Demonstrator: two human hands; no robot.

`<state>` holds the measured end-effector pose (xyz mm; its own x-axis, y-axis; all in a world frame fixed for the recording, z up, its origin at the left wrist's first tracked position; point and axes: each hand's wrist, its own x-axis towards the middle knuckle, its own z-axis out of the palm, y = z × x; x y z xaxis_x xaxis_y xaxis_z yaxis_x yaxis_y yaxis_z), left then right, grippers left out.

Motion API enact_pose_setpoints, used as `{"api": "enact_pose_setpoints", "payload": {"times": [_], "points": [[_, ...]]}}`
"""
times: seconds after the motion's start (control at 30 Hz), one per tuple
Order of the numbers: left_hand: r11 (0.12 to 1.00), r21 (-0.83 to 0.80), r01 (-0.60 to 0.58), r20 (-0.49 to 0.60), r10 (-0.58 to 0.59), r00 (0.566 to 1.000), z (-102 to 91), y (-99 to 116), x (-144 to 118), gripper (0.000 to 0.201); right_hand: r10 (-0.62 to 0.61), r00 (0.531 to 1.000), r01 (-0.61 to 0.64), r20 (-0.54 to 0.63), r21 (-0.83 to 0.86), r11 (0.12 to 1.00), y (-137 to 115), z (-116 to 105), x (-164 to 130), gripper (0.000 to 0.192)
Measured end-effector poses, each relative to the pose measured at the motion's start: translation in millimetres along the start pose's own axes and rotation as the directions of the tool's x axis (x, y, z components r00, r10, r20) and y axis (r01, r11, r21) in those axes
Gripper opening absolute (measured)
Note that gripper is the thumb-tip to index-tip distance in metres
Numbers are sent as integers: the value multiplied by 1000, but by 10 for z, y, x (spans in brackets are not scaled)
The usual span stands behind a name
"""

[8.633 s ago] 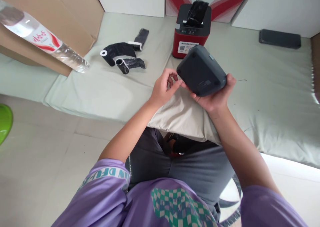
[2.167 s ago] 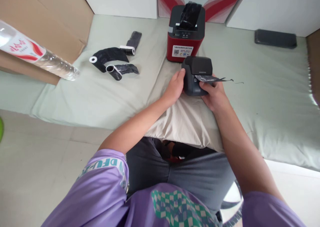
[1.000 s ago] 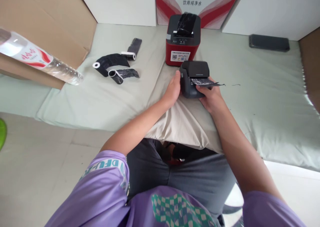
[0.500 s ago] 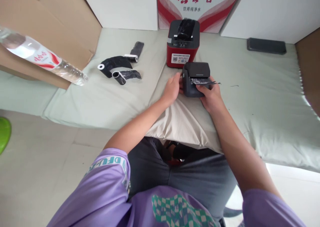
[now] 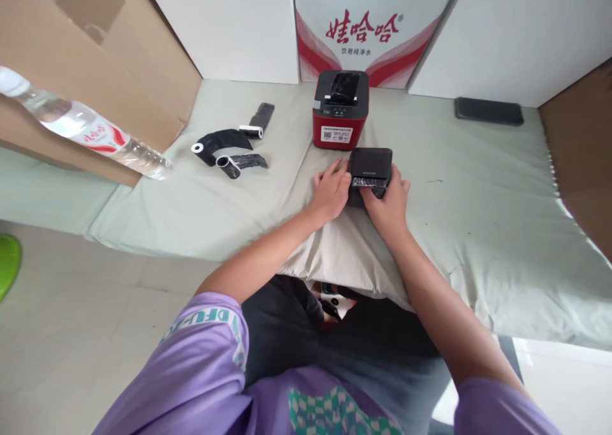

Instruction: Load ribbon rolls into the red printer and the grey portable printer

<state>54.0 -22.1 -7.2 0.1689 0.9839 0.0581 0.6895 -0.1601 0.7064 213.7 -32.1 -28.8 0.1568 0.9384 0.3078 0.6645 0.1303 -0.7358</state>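
A small black portable printer (image 5: 371, 162) rests on the cloth-covered surface between my two hands. From its front slot pokes a short dark strip of paper with white marks (image 5: 369, 183). My left hand (image 5: 331, 192) grips the printer's left side, fingers pressed along it. On the other side my right hand (image 5: 388, 200) wraps round the casing, its thumb at the front just under the strip. Close behind stands a red and black receipt printer (image 5: 333, 138) with dark paper (image 5: 345, 88) curling from its top.
Several partly unrolled black paper rolls (image 5: 224, 139) lie to the left. A water bottle (image 5: 95, 129) leans before a cardboard box (image 5: 162, 52). A flat black object (image 5: 488, 111) sits at the back right. A printed white and red carton (image 5: 373, 14) stands behind the printers.
The camera view has tilted up, so things appear lower. The paper strip no longer sticks out past the printer's right side. My left hand has come further over its left side.
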Motion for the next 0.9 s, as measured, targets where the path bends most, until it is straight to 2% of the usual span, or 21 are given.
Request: {"api": "enact_pose_setpoints", "payload": {"times": [0.07,0.13,0.23,0.4,0.57,0.63,0.7,0.8,0.9], "points": [[1000,15,10,7,-11,1000,3,3,5,61,50,999,-49,12,-78,996,-19,0,8,82],[1000,17,13,11,-13,1000,17,-9,17,61,99,994,-95,38,-111,989,-35,-6,23,70],[1000,-2,-3,4,3,1000,48,-41,38,60,106,992,-101,66,-72,992,-39,-16,49,55],[999,-5,-36,-18,36,999,83,-87,51,57,58,997,-59,53,9,998,7,-1,80,53],[1000,-5,-11,-22,11,1000,58,-97,44,59,87,995,-87,45,-6,996,24,26,103,59],[1000,-28,-8,-27,7,1000,43,-108,45,59,112,993,-112,24,25,993,38,22,118,67],[998,-60,-10,-42,8,999,30,-124,49,57,94,996,-92,-5,133,987,59,-1,134,68],[995,-95,-31,-77,24,997,10,-148,59,56,6,995,25,-95,331,943,82,-64,158,51],[991,-118,-70,-139,53,989,-24,-158,71,52,-15,977,97,-212,384,918,62,-126,177,39]]}}
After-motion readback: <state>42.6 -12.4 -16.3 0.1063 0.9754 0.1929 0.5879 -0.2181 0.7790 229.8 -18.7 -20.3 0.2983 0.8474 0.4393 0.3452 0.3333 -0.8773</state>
